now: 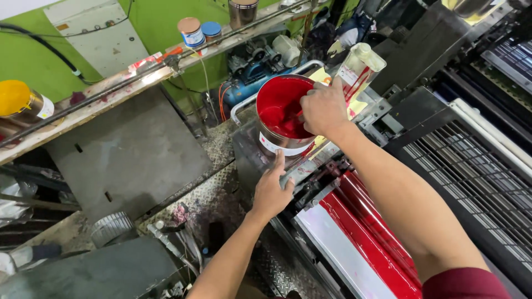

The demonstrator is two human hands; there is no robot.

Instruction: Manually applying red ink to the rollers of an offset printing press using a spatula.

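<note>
Green wall [160, 22] fills the upper left of the frame, with a worn shelf [105, 88] crossing below it. Centre frame: open tin of red ink [280, 113] sits on the press's metal ledge [249, 152]. Left hand [271, 191] rests flat against the tin's lower side, fingers extended and close together. Right hand [324, 108] reaches over the tin's right rim, fingers curled shut; what they grip cannot be told. Red-coated rollers [368, 230] run toward lower right. Yellow-lidded can [19, 102] stands at far left

Left hand [271, 191] flat, fingers spread, forearm extended; right hand [324, 108] curled, grip closed, arm outstretched
</note>
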